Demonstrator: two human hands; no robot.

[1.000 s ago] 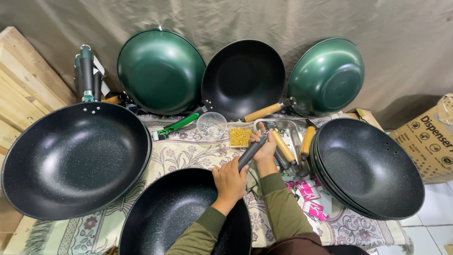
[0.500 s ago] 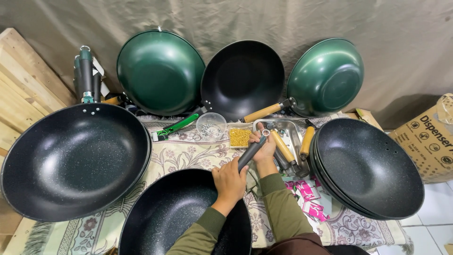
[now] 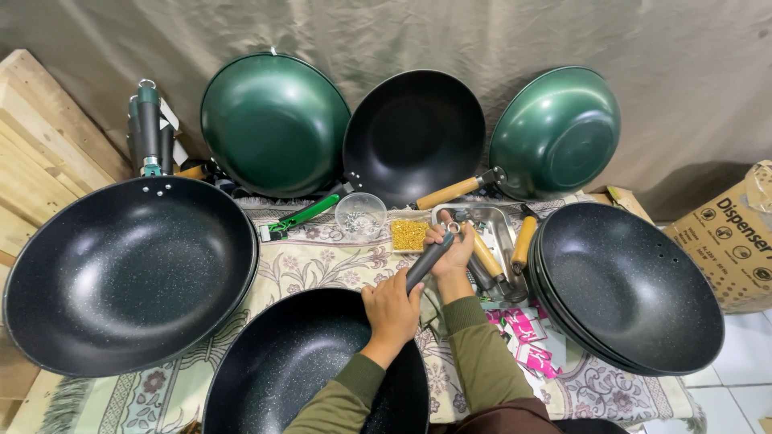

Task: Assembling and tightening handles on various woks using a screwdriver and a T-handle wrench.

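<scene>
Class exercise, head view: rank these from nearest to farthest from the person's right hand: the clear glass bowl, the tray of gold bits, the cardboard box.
From the right hand:
1. Tray of gold bits, just to its left.
2. Clear glass bowl, farther left, beyond the tray.
3. Cardboard box, at the far right edge.

Bright, even light, sharp focus, wide-angle bending at edges.

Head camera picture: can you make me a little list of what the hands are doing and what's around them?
Left hand: grips the base of the dark handle, by the front black wok
Right hand: pinches that handle's ringed tip
Behind hands: metal tray, clear bowl, small box of gold bits
Sides: big black wok left, stacked black woks right
Back: two green woks, one black, leaning on cloth
</scene>
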